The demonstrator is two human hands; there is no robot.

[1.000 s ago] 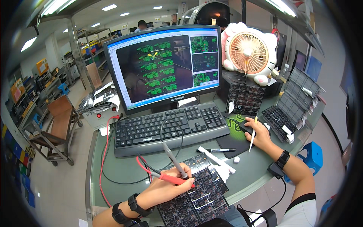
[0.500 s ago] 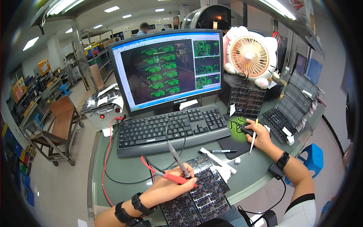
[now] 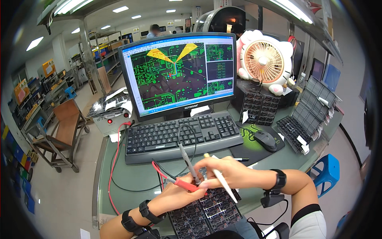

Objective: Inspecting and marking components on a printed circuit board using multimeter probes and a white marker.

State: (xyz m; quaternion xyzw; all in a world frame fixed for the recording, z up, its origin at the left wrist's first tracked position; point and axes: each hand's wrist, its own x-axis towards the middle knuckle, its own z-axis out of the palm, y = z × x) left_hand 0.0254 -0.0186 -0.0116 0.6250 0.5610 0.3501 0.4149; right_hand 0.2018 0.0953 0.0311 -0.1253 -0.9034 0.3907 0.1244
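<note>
My left hand (image 3: 177, 198) is closed around a red test probe (image 3: 186, 185) and a grey test probe (image 3: 188, 162), which stands up from between the fingers. Both are over a dark circuit board panel (image 3: 219, 210) at the front of the desk. From the right, my right hand (image 3: 232, 174) has its fingertips against the left hand's, by the grey probe. A slim white pen-like stick (image 3: 223, 184) is gripped between its fingers, slanting down over the board. Whether the right fingers also pinch the grey probe is hidden.
Behind the hands are a keyboard (image 3: 179, 137) and a monitor (image 3: 171, 85) with a circuit layout. A mouse (image 3: 265, 140) rests on its pad, near a fan (image 3: 263, 59) and a black rack of boards (image 3: 312, 107). Red and black leads run across the desk's left side.
My right hand has left the mouse and moved left to the probes, bringing the white stick along. On the monitor the layout is now zoomed in, with yellow shapes. The left hand stays in place.
</note>
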